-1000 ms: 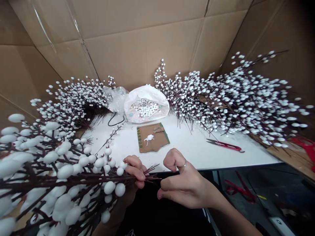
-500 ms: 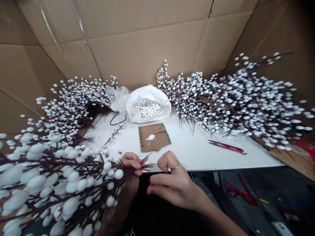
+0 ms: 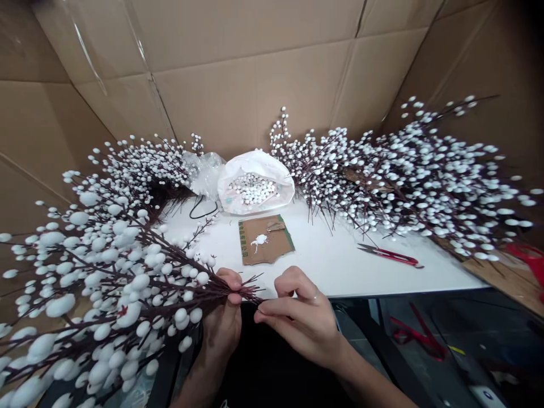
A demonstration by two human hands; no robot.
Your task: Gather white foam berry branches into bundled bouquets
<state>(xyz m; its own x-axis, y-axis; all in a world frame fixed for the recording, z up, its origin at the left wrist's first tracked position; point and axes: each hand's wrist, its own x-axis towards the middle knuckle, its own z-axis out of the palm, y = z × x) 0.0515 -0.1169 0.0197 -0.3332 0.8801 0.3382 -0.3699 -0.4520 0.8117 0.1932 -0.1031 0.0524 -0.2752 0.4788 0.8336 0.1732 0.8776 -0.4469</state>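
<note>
A large bundle of artificial white-berry branches [image 3: 123, 306] spreads out to the left, its dark stems gathered toward the middle. My left hand [image 3: 225, 311] is closed round those stems near their cut ends, with thumb and fingers pinching them. The bare stem ends [image 3: 250, 290] fan out to the right of that grip. My right hand [image 3: 301, 317] has thumb and index finger pinched together at the lowest stem ends. A ring shows on one of its fingers.
A white bag [image 3: 287, 181] of loose white berries stands behind a piece of cardboard [image 3: 276, 249] holding a white blob of paste. Red-handled thread snips [image 3: 391, 255] lie right. More berry branches [image 3: 425, 175] line the back, with a single twig [image 3: 198, 232] at left.
My right hand has come to the stem ends and its fingertips have closed there. The bundle in my left hand has turned, its berry ends shifting.
</note>
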